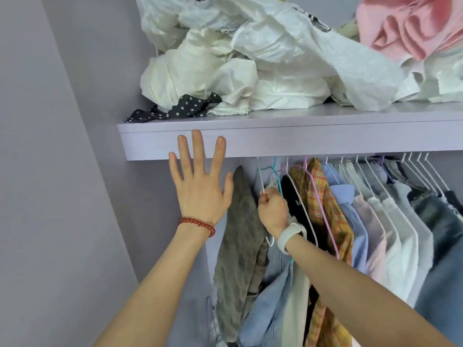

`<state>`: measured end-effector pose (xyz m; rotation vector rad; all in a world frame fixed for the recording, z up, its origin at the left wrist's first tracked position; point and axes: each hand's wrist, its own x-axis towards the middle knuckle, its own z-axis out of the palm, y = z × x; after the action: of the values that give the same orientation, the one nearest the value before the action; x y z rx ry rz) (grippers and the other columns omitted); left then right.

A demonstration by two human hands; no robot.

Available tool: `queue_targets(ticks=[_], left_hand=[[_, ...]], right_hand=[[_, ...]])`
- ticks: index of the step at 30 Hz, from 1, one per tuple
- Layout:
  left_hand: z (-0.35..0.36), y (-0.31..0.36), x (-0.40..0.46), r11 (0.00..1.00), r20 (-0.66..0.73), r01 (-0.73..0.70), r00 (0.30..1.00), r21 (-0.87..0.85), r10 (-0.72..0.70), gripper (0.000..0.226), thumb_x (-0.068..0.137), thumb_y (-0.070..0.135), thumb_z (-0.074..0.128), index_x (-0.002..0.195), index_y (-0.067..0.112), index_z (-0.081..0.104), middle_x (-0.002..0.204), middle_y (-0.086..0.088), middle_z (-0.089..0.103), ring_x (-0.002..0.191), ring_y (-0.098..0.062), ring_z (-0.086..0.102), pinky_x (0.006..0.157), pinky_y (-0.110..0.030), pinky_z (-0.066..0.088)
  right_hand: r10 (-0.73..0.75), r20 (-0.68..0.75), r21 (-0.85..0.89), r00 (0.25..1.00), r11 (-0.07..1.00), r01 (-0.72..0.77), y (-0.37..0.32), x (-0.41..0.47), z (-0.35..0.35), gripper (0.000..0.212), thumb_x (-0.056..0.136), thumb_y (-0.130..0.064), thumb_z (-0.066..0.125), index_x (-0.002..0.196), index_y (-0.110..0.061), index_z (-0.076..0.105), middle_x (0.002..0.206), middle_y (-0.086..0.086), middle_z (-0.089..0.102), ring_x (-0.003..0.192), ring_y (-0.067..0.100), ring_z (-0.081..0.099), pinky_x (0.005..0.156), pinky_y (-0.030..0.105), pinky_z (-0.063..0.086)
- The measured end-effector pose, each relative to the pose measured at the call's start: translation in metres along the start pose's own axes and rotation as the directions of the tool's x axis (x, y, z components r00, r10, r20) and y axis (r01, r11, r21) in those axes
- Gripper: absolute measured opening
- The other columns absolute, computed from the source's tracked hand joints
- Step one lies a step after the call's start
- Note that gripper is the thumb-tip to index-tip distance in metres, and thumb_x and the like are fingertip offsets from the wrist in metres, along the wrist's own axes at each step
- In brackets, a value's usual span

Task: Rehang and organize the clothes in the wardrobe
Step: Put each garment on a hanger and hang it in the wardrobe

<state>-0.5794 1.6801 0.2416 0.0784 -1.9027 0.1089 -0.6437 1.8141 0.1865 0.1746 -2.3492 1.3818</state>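
while the right hand (273, 211) curls round a white hanger (260, 181) at the rail's left end, under the shelf (300, 139) front edge, rehanging looks underway; next, hook it on. the left hand (200, 186), fingers spread, holds nothing, beside a grey garment (240, 236); open room lies leftward.

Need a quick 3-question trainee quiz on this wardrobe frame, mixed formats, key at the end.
1. True or false: the left hand grips a hanger.
2. What does the right hand hold? A) white wire hanger B) pink cloth C) polka-dot fabric
3. Fill in: the crumpled white clothes lie on the ____ above the rail.

Key: 1 false, its fingers are spread flat by the shelf edge; 2 A; 3 shelf.
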Motion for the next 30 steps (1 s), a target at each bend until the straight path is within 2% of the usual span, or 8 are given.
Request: queue_targets(ticks=[5, 12, 16, 18, 20, 23, 26, 30], left_hand=[[0.004, 0.0, -0.001, 1.0, -0.018, 0.007, 1.0, -0.021, -0.007, 0.071, 0.086, 0.035, 0.049, 0.145, 0.026, 0.009, 0.149, -0.017, 0.008, 0.137, -0.04, 0.006, 0.112, -0.051, 0.0], [0.0, 0.003, -0.002, 0.998, 0.003, 0.025, 1.0, -0.064, -0.025, 0.072, 0.083, 0.029, 0.052, 0.146, 0.023, 0.018, 0.151, -0.019, 0.015, 0.138, -0.039, 0.005, 0.112, -0.051, 0.001], [-0.003, 0.016, -0.019, 0.981, 0.043, 0.1, 0.995, -0.166, -0.094, 0.074, 0.08, 0.024, 0.052, 0.146, 0.022, 0.018, 0.152, -0.018, 0.014, 0.139, -0.039, 0.003, 0.109, -0.059, 0.003], [0.001, 0.023, -0.034, 0.973, 0.071, 0.113, 0.992, -0.202, -0.101, 0.073, 0.079, 0.023, 0.051, 0.145, 0.023, 0.019, 0.151, -0.02, 0.014, 0.139, -0.039, 0.004, 0.108, -0.061, 0.004], [0.007, 0.031, -0.05, 0.964, 0.131, 0.128, 0.986, -0.233, -0.099, 0.07, 0.08, 0.024, 0.048, 0.145, 0.024, 0.02, 0.151, -0.02, 0.015, 0.139, -0.038, 0.006, 0.108, -0.062, 0.005], [0.018, 0.05, -0.075, 0.944, 0.267, 0.165, 0.96, -0.285, -0.087, 0.064, 0.081, 0.026, 0.044, 0.143, 0.024, 0.025, 0.151, -0.017, 0.017, 0.139, -0.035, 0.009, 0.106, -0.064, 0.007], [0.019, 0.084, -0.103, 0.916, 0.379, 0.142, 0.925, -0.375, 0.012, 0.057, 0.083, 0.03, 0.038, 0.139, 0.023, 0.031, 0.149, -0.017, 0.025, 0.138, -0.034, 0.013, 0.104, -0.065, 0.008], [0.004, 0.144, -0.145, 0.866, 0.448, 0.046, 0.869, -0.497, 0.211, 0.056, 0.082, 0.033, 0.039, 0.137, 0.025, 0.034, 0.147, -0.016, 0.032, 0.137, -0.033, 0.021, 0.106, -0.062, 0.014]], right_hand=[[0.18, -0.011, -0.061, 0.984, 0.982, -0.18, 0.013, 0.013, 0.012, 0.023, 0.091, -0.003, 0.039, 0.109, 0.001, 0.053, 0.105, 0.024, 0.061, 0.095, 0.039, 0.057, 0.064, 0.029, 0.035], [0.139, 0.027, -0.153, 0.99, 0.979, -0.133, 0.031, 0.02, -0.004, 0.023, 0.09, -0.005, 0.041, 0.107, -0.002, 0.056, 0.1, 0.023, 0.062, 0.091, 0.038, 0.057, 0.066, 0.032, 0.038], [-0.002, 0.134, -0.131, 0.991, 0.991, 0.02, 0.038, 0.011, -0.011, 0.014, 0.092, -0.01, 0.044, 0.1, -0.004, 0.053, 0.087, 0.017, 0.055, 0.088, 0.032, 0.055, 0.071, 0.031, 0.041], [-0.089, 0.155, -0.112, 0.984, 0.988, 0.107, 0.041, 0.0, -0.02, 0.031, 0.091, -0.008, 0.044, 0.121, -0.003, 0.05, 0.108, 0.017, 0.056, 0.107, 0.034, 0.052, 0.089, 0.034, 0.043], [-0.189, 0.104, -0.111, 0.977, 0.973, 0.2, 0.04, -0.019, -0.039, 0.04, 0.091, -0.004, 0.045, 0.131, -0.002, 0.044, 0.131, 0.016, 0.047, 0.123, 0.028, 0.044, 0.102, 0.021, 0.032], [-0.406, -0.022, -0.205, 0.914, 0.896, 0.393, 0.048, -0.046, -0.072, 0.039, 0.089, -0.008, 0.042, 0.126, 0.0, 0.051, 0.131, 0.016, 0.049, 0.123, 0.023, 0.042, 0.105, 0.008, 0.019], [-0.478, -0.041, -0.397, 0.877, 0.814, 0.425, 0.086, -0.072, -0.102, 0.039, 0.089, -0.013, 0.038, 0.122, -0.001, 0.055, 0.13, 0.016, 0.051, 0.124, 0.027, 0.041, 0.11, 0.035, 0.026], [-0.322, -0.079, -0.589, 0.943, 0.778, 0.216, 0.14, -0.13, -0.149, 0.04, 0.088, -0.019, 0.035, 0.126, -0.012, 0.046, 0.13, 0.017, 0.053, 0.125, 0.029, 0.034, 0.104, 0.057, 0.026]])
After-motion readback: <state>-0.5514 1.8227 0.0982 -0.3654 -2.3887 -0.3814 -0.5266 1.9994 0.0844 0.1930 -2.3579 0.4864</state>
